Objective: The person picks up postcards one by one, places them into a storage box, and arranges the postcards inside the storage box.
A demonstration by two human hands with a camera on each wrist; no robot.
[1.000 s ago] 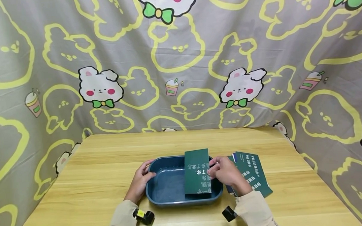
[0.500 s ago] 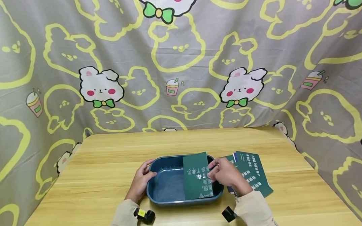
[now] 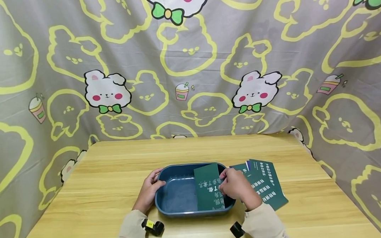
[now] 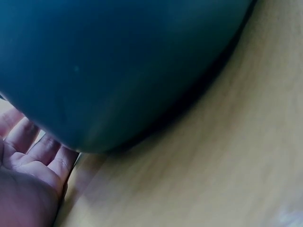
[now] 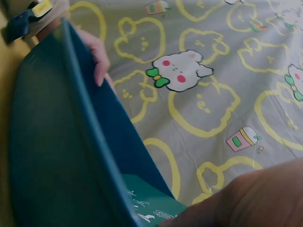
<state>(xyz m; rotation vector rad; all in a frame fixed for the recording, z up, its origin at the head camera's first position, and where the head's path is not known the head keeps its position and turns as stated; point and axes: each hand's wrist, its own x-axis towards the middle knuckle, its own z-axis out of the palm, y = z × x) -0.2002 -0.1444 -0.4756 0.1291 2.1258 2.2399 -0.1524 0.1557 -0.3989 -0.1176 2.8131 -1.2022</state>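
Observation:
A dark teal plastic tub (image 3: 176, 197) with rounded corners stands on the table. My left hand (image 3: 148, 192) grips its left end, the thumb over the rim and the fingers along the outside; in the left wrist view those fingers lie by the tub's wall (image 4: 118, 71). At the tub's right end, my right hand (image 3: 239, 186) pinches the right edge of a green card (image 3: 206, 194) printed with white characters. The card slants down inside the tub, its lower part below the rim in the right wrist view (image 5: 147, 194). The right fingertips are partly hidden.
More green cards (image 3: 271, 181) with white lettering lie fanned on the table, right of the tub and partly behind the right hand. A wooden table (image 3: 115, 161) runs back to a grey curtain (image 3: 161, 45) with yellow outlines and rabbit prints.
The green card has come down lower into the tub in the right hand, its far edge dropping and its face tilting. The left hand and the tub have hardly moved.

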